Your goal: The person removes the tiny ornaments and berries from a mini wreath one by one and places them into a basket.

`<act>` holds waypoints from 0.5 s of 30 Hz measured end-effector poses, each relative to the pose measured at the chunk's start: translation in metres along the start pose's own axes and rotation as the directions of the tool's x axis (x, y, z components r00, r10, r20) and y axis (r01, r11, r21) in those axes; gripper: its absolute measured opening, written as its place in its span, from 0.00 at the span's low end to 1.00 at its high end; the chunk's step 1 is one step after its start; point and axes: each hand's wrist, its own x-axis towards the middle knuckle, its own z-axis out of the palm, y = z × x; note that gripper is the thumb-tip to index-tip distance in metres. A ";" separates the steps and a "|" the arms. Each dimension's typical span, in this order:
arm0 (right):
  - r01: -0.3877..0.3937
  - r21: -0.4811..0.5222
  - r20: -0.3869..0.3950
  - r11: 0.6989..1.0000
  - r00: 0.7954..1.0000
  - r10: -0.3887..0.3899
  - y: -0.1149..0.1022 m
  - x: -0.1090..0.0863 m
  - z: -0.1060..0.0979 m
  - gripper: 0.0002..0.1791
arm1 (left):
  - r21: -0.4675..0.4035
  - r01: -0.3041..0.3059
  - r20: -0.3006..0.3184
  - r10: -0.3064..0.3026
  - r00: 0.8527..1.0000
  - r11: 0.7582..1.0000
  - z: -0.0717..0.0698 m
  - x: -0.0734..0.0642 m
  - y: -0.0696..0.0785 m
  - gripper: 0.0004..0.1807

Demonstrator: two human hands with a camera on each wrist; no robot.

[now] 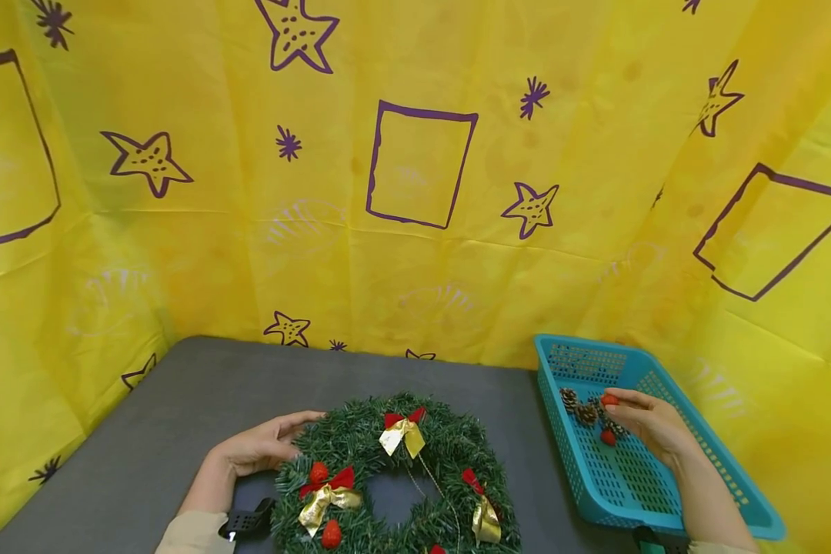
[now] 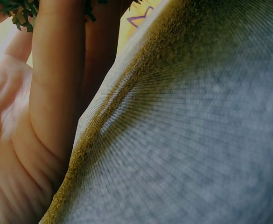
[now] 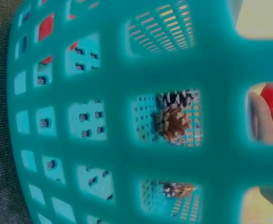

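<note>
A green Christmas wreath [image 1: 457, 431] lies on the table, dressed with red-and-gold bows [image 1: 403, 435] and small red strawberry ornaments [image 1: 331, 533]. My left hand [image 1: 263, 445] holds its upper left edge; greenery [image 2: 22, 16] shows by the fingers in the left wrist view. Over the blue basket [image 1: 575, 477], my right hand [image 1: 654, 423] pinches a red strawberry ornament [image 1: 609, 399] between thumb and fingertips. Through the basket's holes the right wrist view shows the fingers and that ornament [image 3: 269, 97]. Below the hand, another red ornament [image 1: 608, 437] lies in the basket.
Several pine cones [image 1: 585, 414] lie in the basket's far left part. The basket stands at the right of the dark grey table [image 1: 249, 385]. A yellow cloth [image 1: 415, 292] with purple stars hangs behind and at both sides. A thin gold cord [image 1: 439, 492] crosses the wreath.
</note>
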 end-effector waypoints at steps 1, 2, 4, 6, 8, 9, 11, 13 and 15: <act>0.002 0.005 -0.001 1.000 1.000 -0.002 0.000 0.000 0.000 0.20 | 0.003 -0.003 0.001 0.003 1.000 1.000 0.000 0.000 0.000 0.36; 0.005 0.014 -0.007 1.000 1.000 -0.005 0.000 0.000 0.001 0.20 | 0.005 -0.005 0.001 0.005 1.000 1.000 0.000 0.000 0.000 0.36; 0.011 0.027 -0.015 1.000 1.000 -0.011 0.000 0.000 0.001 0.20 | 0.007 -0.006 0.001 0.006 1.000 1.000 0.000 0.000 0.000 0.36; 0.015 0.035 -0.018 0.999 1.000 -0.014 0.000 -0.001 0.001 0.20 | 0.004 -0.004 -0.001 0.004 1.000 1.000 -0.001 0.000 -0.001 0.35; 0.012 0.034 -0.024 0.999 1.000 -0.011 0.001 -0.001 0.000 0.20 | -0.001 -0.005 -0.003 0.005 1.000 1.000 -0.001 0.001 -0.002 0.35; 0.010 0.036 -0.024 0.999 1.000 -0.009 0.001 -0.001 0.000 0.20 | -0.004 -0.008 -0.004 0.008 1.000 1.000 -0.001 0.001 -0.002 0.35; 0.001 0.037 -0.029 0.999 1.000 0.000 0.001 -0.001 0.000 0.19 | -0.008 -0.011 -0.008 0.011 1.000 1.000 -0.001 0.001 -0.003 0.35; 0.000 0.043 -0.019 0.999 1.000 0.001 0.001 -0.002 -0.001 0.19 | -0.010 -0.012 -0.009 0.011 1.000 1.000 -0.001 0.001 -0.003 0.35; 0.006 0.056 -0.004 0.998 1.000 -0.005 0.001 -0.002 -0.001 0.20 | -0.006 -0.014 -0.008 0.014 1.000 1.000 -0.001 0.001 -0.002 0.35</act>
